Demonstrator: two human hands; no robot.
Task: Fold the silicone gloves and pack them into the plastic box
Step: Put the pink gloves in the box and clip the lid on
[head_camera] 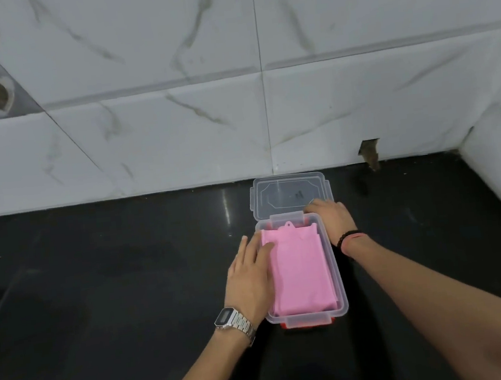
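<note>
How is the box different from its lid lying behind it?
The plastic box sits nearer the person, while the lid lies flat behind it, towards the wall. The box is deep and holds the folded pink gloves; the lid is shallow and holds nothing. The left hand rests on the box's left side and the gloves; the right hand reaches to the lid's near right corner. Both are clear plastic.
</note>
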